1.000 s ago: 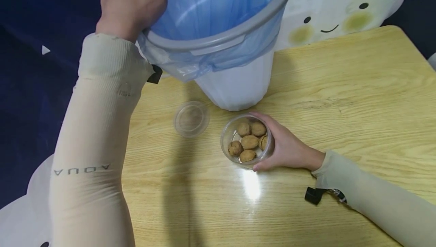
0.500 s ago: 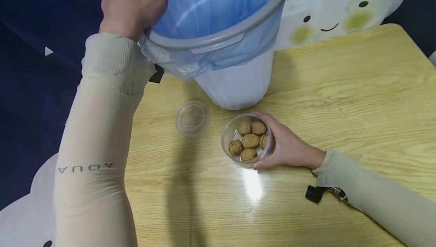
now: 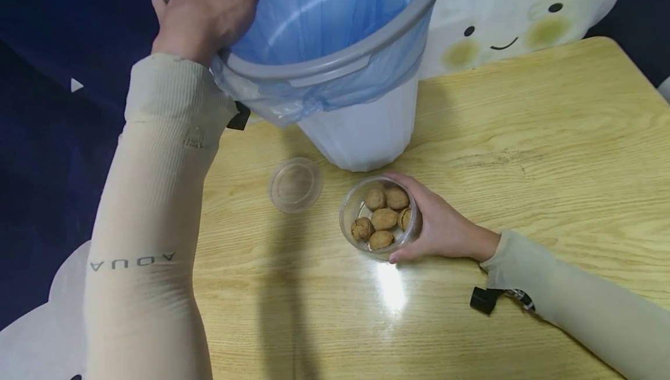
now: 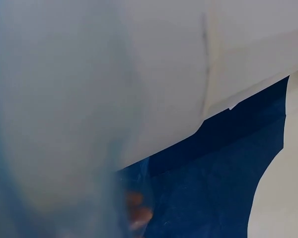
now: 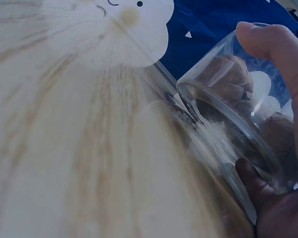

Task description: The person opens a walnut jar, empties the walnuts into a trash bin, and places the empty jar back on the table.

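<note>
In the head view my left hand [image 3: 206, 19] grips the grey rim of a white trash bin [image 3: 361, 135], thumb along the rim. A blue plastic bag [image 3: 324, 25] lines the bin and folds over its rim. The left wrist view is mostly filled by the pale bin wall [image 4: 169, 64], and fingertips [image 4: 138, 213] show blurred behind the bag film. My right hand [image 3: 439, 223] holds a clear round plastic tub [image 3: 348, 208] from its right side, thumb and fingers around the wall. Several walnuts [image 3: 384, 218] lie inside it. Whether the tub's base touches the table cannot be told.
A clear round lid [image 3: 295, 185] lies flat on the wooden table [image 3: 523, 135], left of the tub and near the bin's foot. Behind stands a dark blue backdrop [image 3: 42, 135] with a smiling white cloud [image 3: 502, 25]. The bin stands at the table's far side.
The hands, bin and tub keep nearly the same places. One finger of my left hand now sticks out a little at the left; the view shifts slightly.
</note>
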Motion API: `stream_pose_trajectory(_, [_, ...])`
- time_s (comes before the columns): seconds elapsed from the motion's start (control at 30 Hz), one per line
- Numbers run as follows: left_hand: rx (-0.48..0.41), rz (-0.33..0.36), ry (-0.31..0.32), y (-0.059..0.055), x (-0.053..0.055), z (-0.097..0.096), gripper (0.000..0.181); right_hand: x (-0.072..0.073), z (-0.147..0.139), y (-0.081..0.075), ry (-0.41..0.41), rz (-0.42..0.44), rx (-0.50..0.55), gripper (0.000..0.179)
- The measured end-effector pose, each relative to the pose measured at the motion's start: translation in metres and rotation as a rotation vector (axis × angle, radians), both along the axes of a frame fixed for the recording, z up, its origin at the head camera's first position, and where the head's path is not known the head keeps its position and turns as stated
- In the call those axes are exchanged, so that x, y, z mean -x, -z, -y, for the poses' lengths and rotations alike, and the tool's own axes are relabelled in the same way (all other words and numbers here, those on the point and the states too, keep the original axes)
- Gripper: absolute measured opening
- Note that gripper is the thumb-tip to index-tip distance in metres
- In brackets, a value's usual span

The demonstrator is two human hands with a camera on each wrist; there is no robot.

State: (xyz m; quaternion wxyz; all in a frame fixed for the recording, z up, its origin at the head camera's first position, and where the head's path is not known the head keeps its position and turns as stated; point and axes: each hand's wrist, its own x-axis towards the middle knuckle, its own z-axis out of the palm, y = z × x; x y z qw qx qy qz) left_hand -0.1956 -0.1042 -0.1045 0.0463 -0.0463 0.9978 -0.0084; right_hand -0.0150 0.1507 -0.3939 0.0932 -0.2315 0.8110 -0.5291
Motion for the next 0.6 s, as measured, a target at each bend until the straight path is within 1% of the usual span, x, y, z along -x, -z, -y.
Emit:
stream_pose_trajectory(0.07, [-0.008, 0.014, -0.003, 0.0002, 0.0014, 0.0004, 0.096, -0.0003, 0.0, 0.0003, 0.003, -0.001, 0.0, 0.132])
stream_pose_trajectory(0.23, [-0.049, 0.043, -0.032, 0.0015, 0.0051, 0.0018, 0.094, -0.0007, 0.0003, -0.0001, 0.006, -0.005, -0.001, 0.133])
stream_pose_trajectory(0.3, [-0.068, 0.054, -0.051, 0.002, 0.0045, 0.0019, 0.094, -0.0007, 0.0, -0.0004, 0.007, -0.005, 0.0, 0.134])
stream_pose_trajectory(0.4, [-0.072, 0.068, -0.067, 0.0018, 0.0032, 0.001, 0.094, -0.0004, -0.0005, -0.001, 0.007, -0.006, 0.001, 0.133])
stream_pose_trajectory(0.47, [-0.07, 0.077, -0.072, 0.0011, 0.0023, 0.0, 0.094, -0.0002, -0.0008, -0.0013, 0.007, -0.005, 0.007, 0.133])
stream_pose_trajectory(0.6, [-0.022, 0.089, -0.045, -0.0004, 0.0043, -0.0011, 0.089, 0.0003, -0.0009, -0.0018, 0.007, -0.001, 0.017, 0.133])
